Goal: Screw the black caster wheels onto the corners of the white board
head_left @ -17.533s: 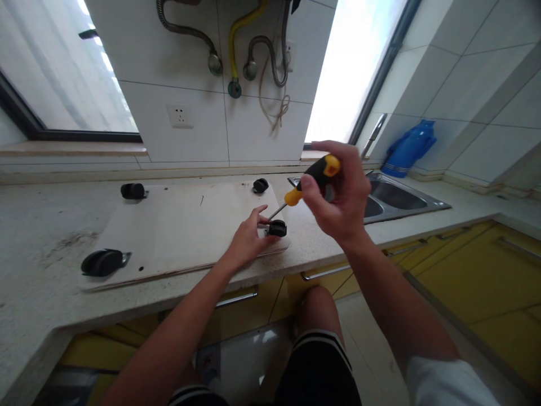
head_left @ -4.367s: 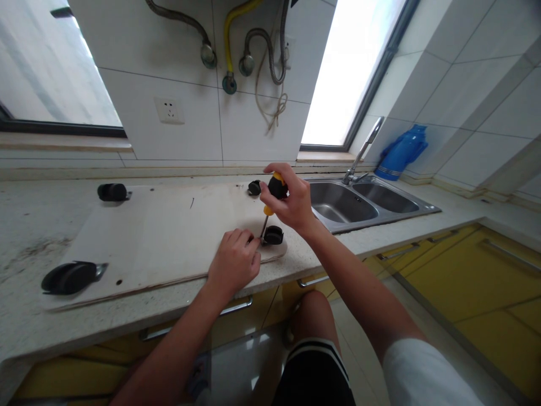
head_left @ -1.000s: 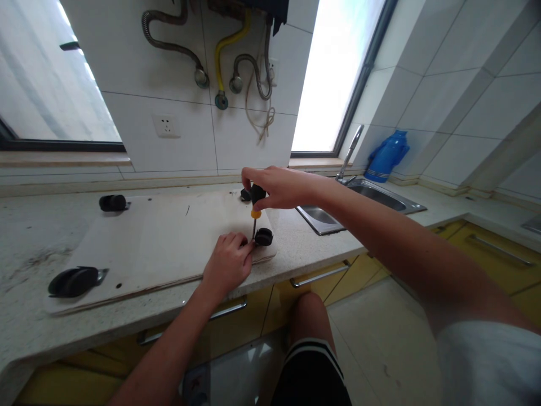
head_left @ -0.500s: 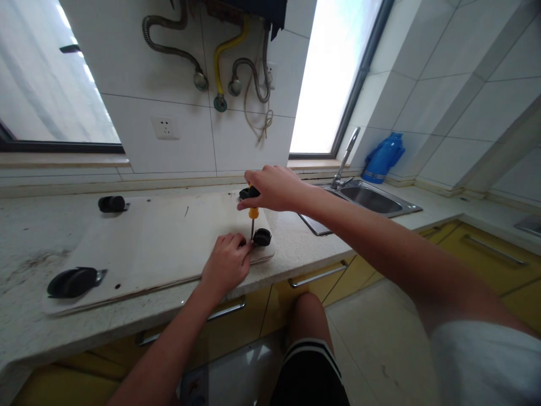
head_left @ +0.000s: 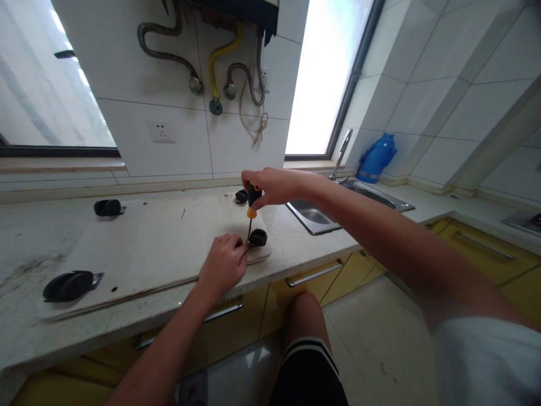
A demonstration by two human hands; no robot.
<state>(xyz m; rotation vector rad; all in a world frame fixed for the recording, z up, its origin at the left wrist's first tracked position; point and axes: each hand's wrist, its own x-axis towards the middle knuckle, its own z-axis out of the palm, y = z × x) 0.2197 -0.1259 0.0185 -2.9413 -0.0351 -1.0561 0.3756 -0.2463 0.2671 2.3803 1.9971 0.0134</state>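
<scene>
My right hand (head_left: 270, 187) is closed round the black and yellow handle of a screwdriver (head_left: 252, 213). Its shaft points down, slightly tilted, with the tip at the base of a black caster wheel (head_left: 258, 237) on the right front corner of a white board (head_left: 160, 239). Low on the board, my left hand (head_left: 226, 262) has curled fingers, and its fingertips press together beside the screwdriver tip and the caster's base. Whatever they pinch is hidden. Other black casters sit at the back right (head_left: 241, 196), back left (head_left: 107, 207) and front left (head_left: 70, 286) corners.
The board lies on a speckled countertop (head_left: 25, 237) above yellow drawers with metal handles. A small dark screw or nail (head_left: 183, 213) lies on the board. To the right are a steel sink (head_left: 313, 214) with a tap and a blue thermos-like jug (head_left: 376, 158).
The view has shifted a little. The screwdriver handle has turned in my right hand and shows more of its black part; the tip stays by the caster. My left hand keeps its place.
</scene>
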